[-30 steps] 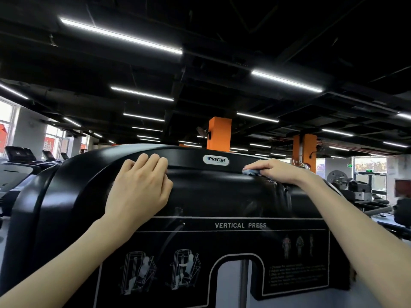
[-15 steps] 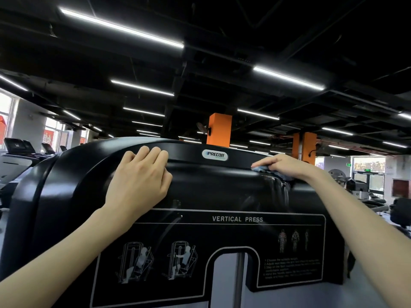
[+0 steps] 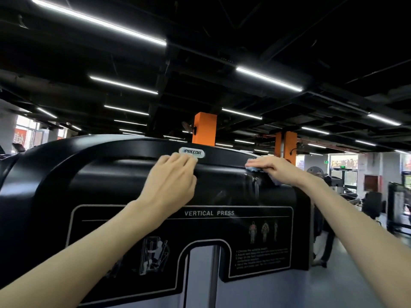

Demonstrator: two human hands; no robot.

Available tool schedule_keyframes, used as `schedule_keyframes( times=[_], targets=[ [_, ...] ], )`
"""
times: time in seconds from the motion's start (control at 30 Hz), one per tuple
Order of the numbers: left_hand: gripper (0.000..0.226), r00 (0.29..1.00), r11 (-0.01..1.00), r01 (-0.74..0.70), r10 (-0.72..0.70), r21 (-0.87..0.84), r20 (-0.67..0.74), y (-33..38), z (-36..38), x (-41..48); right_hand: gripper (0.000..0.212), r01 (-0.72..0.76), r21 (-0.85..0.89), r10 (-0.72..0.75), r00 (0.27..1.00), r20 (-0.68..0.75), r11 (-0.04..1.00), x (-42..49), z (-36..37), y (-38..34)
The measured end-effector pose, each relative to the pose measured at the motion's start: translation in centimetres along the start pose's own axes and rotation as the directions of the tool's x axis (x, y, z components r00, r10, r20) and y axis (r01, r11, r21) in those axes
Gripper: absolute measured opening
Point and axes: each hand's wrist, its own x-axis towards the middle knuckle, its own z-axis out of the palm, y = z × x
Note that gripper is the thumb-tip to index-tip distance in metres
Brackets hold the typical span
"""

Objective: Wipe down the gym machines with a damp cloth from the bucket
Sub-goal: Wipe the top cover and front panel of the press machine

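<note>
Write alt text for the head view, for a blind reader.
A person's right hand presses a blue cloth on the top edge of a black Vertical Press machine, while the left hand rests flat by its Precor badge.

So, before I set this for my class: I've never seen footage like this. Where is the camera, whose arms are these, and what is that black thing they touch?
The camera sits on the person's head, so you see their own two arms reaching forward. The black thing is the cover of a gym machine, with a Precor badge and a Vertical Press label. The left hand rests flat on the cover, fingertips at the badge, holding nothing. The right hand presses a blue cloth on the cover's top edge.
</note>
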Motion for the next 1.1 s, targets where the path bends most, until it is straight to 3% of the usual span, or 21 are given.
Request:
schedule_keyframes(
  times=[0.2,0.47,0.73,0.9,1.1],
  targets=[
    [0.046,1.000,0.999,-0.017,0.016,0.032,0.021,2.0,2.9,0.2,0.056,0.055,-0.093,-0.061,0.996,-0.069,0.994,3.3,0.7,0.9],
    [0.044,0.998,1.000,-0.010,0.011,0.023,-0.054,2.2,3.2,-0.3,0.047,0.262,-0.221,-0.267,0.964,0.006,0.939,3.1,-0.2,2.9],
    [0.045,0.998,0.999,0.011,-0.008,0.046,-0.059,2.1,3.5,-0.4,0.052,0.206,-0.120,-0.214,0.975,-0.056,0.971,9.2,2.0,-1.7],
    [0.044,0.997,0.999,0.011,-0.007,0.048,-0.078,2.1,3.5,-0.6,0.057,0.268,-0.146,-0.257,0.962,0.095,0.952,8.4,2.0,-1.5],
    [0.042,0.996,0.999,0.027,-0.024,0.042,-0.085,2.4,3.4,-0.4,0.052,0.231,-0.131,-0.220,0.971,0.094,0.964,8.6,0.4,0.2]
  ],
)
